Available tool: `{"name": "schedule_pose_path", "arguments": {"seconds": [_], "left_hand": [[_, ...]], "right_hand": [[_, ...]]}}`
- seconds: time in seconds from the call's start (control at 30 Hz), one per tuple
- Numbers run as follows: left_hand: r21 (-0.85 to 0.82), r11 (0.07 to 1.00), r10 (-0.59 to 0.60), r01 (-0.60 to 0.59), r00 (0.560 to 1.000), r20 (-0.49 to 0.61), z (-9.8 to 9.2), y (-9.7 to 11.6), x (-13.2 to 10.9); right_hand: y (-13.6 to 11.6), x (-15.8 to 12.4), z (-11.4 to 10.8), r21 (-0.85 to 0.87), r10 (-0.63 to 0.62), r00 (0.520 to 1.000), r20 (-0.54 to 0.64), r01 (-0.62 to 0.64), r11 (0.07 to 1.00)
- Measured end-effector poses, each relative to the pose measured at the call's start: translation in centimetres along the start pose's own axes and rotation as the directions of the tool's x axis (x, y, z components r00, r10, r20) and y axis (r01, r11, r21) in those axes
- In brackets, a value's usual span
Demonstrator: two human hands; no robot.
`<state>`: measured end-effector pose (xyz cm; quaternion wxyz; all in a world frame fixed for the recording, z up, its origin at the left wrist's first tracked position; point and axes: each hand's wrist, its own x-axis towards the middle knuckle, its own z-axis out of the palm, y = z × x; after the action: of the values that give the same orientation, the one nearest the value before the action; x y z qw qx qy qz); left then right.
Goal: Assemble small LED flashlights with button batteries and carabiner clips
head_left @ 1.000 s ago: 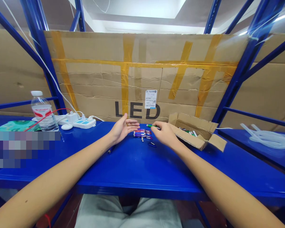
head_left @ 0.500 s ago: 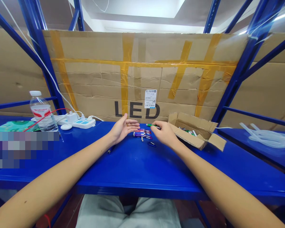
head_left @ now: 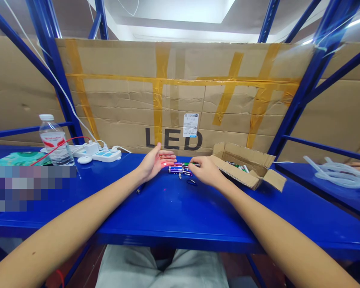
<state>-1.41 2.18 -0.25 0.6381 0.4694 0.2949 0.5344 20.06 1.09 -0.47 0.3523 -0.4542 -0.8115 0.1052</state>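
Note:
My left hand [head_left: 153, 163] is open, palm turned to the right with fingers stretched out, and a bright red light spot shows on it. My right hand [head_left: 205, 170] is closed around a small green penlight [head_left: 186, 164], whose end points toward my left palm. Between the hands, several purple and blue metal penlights [head_left: 175, 170] lie side by side on the blue table. A dark blue clip [head_left: 192, 182] rests just in front of them. Another small dark item [head_left: 139, 189] lies partly under my left wrist.
An open cardboard box [head_left: 246, 176] with small green and silver pieces stands right of my right hand. At the left are a water bottle [head_left: 55, 142], a power strip [head_left: 106, 155] and a green packet [head_left: 24, 159]. Clear tubing [head_left: 336, 172] lies far right, a person's hand beside it.
My right hand has lowered slightly and the green penlight has moved left, over the others. A red light now shows on my left palm. Part of another person's hand has appeared far right.

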Motion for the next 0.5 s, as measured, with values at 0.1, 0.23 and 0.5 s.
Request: {"name": "schedule_pose_path", "arguments": {"seconds": [0.1, 0.23, 0.5], "left_hand": [[0.007, 1.0, 0.014, -0.014, 1.0, 0.002, -0.1, -0.1, 0.0], [0.107, 0.993, 0.047, -0.045, 0.999, -0.011, -0.5, -0.3, 0.5], [0.782, 0.537, 0.404, -0.317, 0.91, 0.093, -1.9, 0.2, 0.4]], "right_hand": [[-0.1, 0.0, -0.1, 0.017, 0.012, 0.999, -0.044, -0.011, 1.0], [0.0, 0.1, -0.2, -0.011, 0.023, 0.997, -0.08, -0.024, 1.0], [1.5, 0.5, 0.2, -0.101, 0.027, 0.998, 0.062, -0.021, 0.995]]}}
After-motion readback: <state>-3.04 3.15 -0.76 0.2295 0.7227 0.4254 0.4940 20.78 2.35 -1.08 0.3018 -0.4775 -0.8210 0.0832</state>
